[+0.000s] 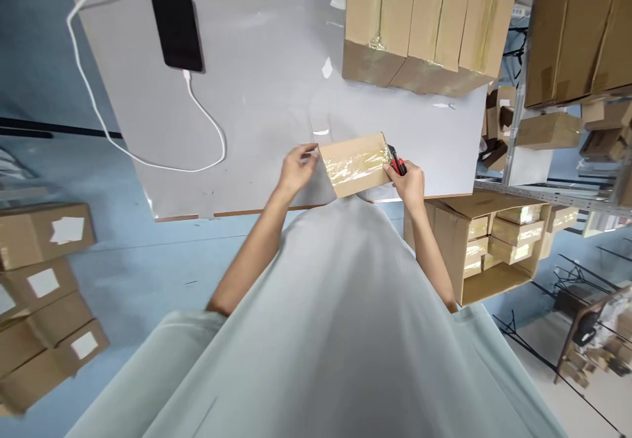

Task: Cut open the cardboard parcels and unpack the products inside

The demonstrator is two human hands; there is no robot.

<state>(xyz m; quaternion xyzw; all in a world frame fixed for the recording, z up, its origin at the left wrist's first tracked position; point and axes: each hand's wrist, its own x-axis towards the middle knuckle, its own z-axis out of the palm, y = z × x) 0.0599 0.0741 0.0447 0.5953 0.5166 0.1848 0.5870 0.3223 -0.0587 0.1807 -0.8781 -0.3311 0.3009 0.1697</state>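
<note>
A small cardboard box (355, 164) with shiny clear tape across its top is held slightly tilted at the table's near edge, in front of my body. My left hand (297, 169) is at the box's left end, its thumb and fingers closed at the upper left corner. At the opposite end, my right hand (411, 184) grips a red and black box cutter (397, 163), and its thumb also presses on the box's right edge. I cannot make out whether the cutter's blade is out.
On the grey table (257, 95) lie a black phone (176, 29) and its white charging cable (217, 125). Large taped cartons (419, 23) stand at the back right. An open carton (447, 240) with several small boxes sits below right. More cartons (54, 293) are stacked on the left.
</note>
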